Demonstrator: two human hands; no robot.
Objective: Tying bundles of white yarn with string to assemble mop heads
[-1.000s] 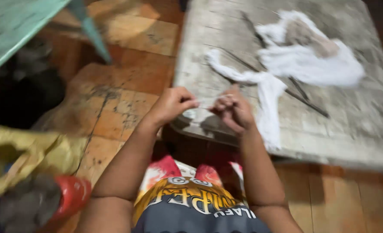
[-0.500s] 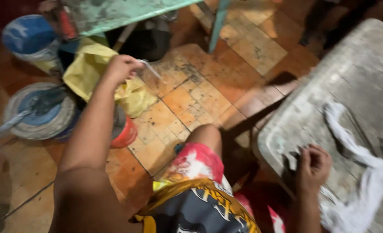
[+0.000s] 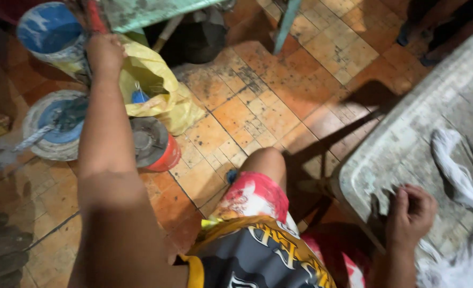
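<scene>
Now the right hand (image 3: 411, 212) rests at the near edge of a grey worn slab (image 3: 407, 144), and the left hand (image 3: 104, 52) reaches far out to a yellow bag (image 3: 151, 80).

Nearest, the right hand lies on the slab's near corner with its fingers curled in; whether they grip anything, I cannot tell. A white cloth (image 3: 463, 184) lies on the slab just beside this hand. Farther out, on the orange tiled floor (image 3: 257, 106), a red can (image 3: 156, 146) with a grey lid stands close to the left forearm. Beyond it the left hand is closed as a fist at the upper edge of the yellow bag, beside a blue-topped bucket (image 3: 49, 32); what it holds stays hidden.
</scene>
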